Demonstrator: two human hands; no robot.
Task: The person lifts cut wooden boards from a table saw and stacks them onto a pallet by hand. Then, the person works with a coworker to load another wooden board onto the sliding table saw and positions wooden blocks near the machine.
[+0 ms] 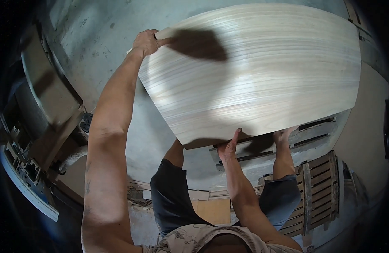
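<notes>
Wooden panel (270,76): the left hand (145,43) is gripping its far-left corner, the right hand (228,149) its near edge, presumably sharing the weight.

Open floor (93,42) leaves passage at upper left, but the wide board (270,71) blocks the centre.

The panel (266,76) is cream with grey-brown streaks, the shorts (171,194) charcoal, the floor (97,33) greenish grey

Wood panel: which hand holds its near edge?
The right hand, under the near edge of the panel; the left hand grips the far-left corner.
</notes>
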